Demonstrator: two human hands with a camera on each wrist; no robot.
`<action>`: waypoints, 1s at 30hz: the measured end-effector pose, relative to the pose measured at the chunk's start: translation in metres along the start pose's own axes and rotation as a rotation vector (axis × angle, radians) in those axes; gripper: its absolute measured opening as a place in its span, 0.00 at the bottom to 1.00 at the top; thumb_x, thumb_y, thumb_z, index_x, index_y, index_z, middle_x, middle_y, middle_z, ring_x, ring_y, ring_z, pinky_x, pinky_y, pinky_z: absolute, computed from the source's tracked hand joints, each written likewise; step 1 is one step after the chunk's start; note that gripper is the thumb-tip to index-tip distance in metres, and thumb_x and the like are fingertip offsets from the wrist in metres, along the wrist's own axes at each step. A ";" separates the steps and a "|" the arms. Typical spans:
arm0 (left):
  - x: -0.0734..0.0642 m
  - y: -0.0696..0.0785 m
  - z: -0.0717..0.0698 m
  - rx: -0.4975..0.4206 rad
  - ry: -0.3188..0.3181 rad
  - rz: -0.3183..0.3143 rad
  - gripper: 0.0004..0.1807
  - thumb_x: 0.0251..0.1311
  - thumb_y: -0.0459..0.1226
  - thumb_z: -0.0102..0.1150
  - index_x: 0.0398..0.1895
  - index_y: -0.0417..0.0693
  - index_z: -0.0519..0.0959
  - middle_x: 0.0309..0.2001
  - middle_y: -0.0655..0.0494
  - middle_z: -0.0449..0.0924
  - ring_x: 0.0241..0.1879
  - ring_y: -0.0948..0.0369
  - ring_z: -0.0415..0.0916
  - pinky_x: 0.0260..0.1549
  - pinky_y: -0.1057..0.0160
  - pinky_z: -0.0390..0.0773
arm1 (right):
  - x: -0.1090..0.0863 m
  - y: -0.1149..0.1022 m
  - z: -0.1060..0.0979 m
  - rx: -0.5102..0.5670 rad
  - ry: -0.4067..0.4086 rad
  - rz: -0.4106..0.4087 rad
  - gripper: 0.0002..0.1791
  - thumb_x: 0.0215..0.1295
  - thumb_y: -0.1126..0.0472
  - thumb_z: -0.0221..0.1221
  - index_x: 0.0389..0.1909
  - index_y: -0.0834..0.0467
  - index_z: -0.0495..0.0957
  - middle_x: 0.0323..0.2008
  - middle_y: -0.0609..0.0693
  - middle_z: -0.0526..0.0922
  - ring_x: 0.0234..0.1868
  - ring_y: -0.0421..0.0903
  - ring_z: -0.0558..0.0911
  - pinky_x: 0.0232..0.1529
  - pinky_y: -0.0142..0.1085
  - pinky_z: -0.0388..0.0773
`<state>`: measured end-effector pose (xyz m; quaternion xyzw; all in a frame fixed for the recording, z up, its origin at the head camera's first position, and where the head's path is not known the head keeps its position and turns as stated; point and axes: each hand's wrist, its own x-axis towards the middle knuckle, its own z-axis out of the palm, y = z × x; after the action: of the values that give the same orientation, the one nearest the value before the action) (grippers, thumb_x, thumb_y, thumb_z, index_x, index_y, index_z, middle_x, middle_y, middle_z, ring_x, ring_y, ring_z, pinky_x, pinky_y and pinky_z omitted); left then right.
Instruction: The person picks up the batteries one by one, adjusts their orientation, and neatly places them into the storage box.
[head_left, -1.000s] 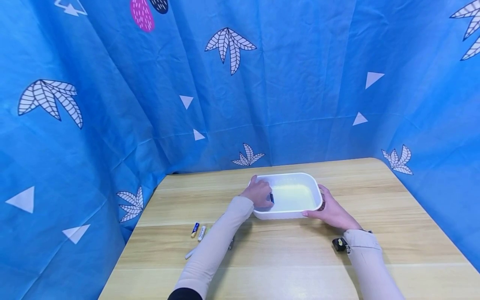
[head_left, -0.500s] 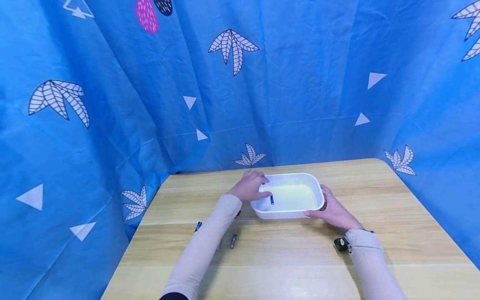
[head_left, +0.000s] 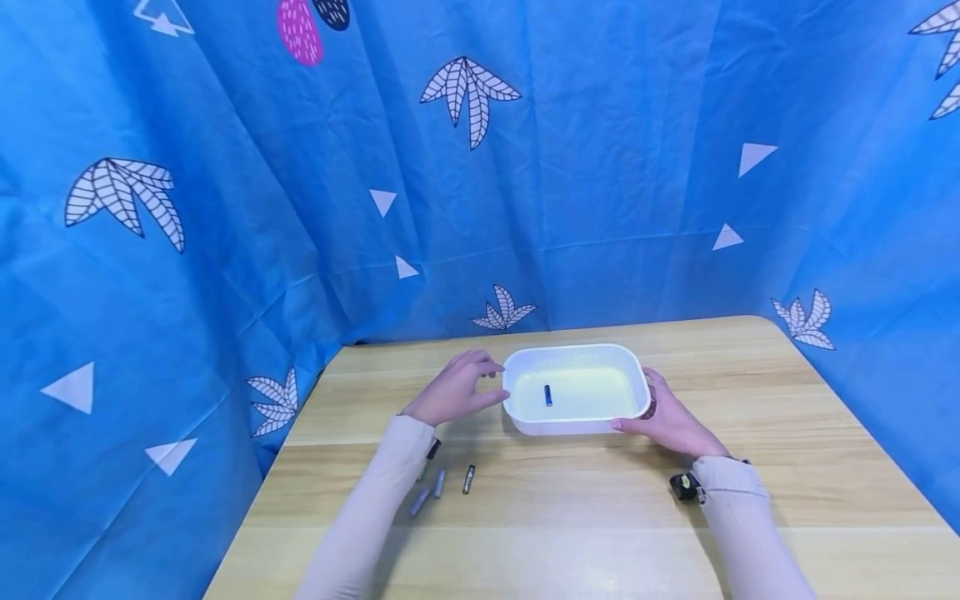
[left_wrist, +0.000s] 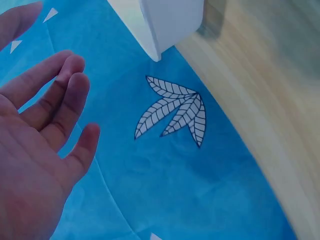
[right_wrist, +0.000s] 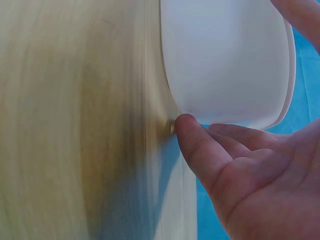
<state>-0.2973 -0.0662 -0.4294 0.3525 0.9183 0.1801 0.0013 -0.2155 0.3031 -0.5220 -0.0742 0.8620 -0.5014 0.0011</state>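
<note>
Gripping tub [head_left: 576, 428] with right hand [head_left: 678, 427], holding left hand [head_left: 453, 390], fingers and thumb apart, by its left rim, nearer batteries [head_left: 468, 479] slanting toward its near-left corner.

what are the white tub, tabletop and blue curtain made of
White tub: probably plastic, smooth with a soft sheen and rounded, moulded-looking corners. Tabletop: wood or wood-look laminate, showing pale grain bands and a glossy highlight. Blue curtain: likely thin printed fabric, hanging in creased folds; fibre unclear.
</note>
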 end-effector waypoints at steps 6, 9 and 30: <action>-0.028 -0.008 0.000 -0.019 -0.013 -0.065 0.29 0.65 0.59 0.64 0.62 0.52 0.82 0.56 0.57 0.81 0.55 0.60 0.77 0.60 0.55 0.80 | 0.000 -0.002 -0.001 0.003 0.004 -0.004 0.67 0.53 0.50 0.78 0.81 0.66 0.42 0.76 0.72 0.56 0.73 0.72 0.65 0.73 0.67 0.59; -0.042 -0.010 0.001 -0.053 -0.023 -0.088 0.30 0.66 0.58 0.64 0.62 0.51 0.82 0.57 0.56 0.81 0.57 0.58 0.78 0.61 0.54 0.80 | 0.000 -0.001 -0.001 -0.001 0.000 -0.005 0.67 0.53 0.50 0.77 0.81 0.66 0.41 0.76 0.73 0.56 0.73 0.72 0.65 0.73 0.68 0.59; -0.104 -0.029 0.034 -0.117 -0.196 -0.136 0.30 0.61 0.56 0.69 0.62 0.53 0.82 0.59 0.60 0.78 0.61 0.57 0.74 0.63 0.48 0.77 | -0.001 -0.004 0.000 0.012 -0.005 -0.003 0.67 0.53 0.52 0.78 0.81 0.66 0.40 0.76 0.73 0.55 0.73 0.73 0.65 0.73 0.68 0.59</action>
<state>-0.2332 -0.1424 -0.4835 0.3046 0.9236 0.1975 0.1236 -0.2142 0.3015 -0.5182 -0.0767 0.8588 -0.5065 0.0031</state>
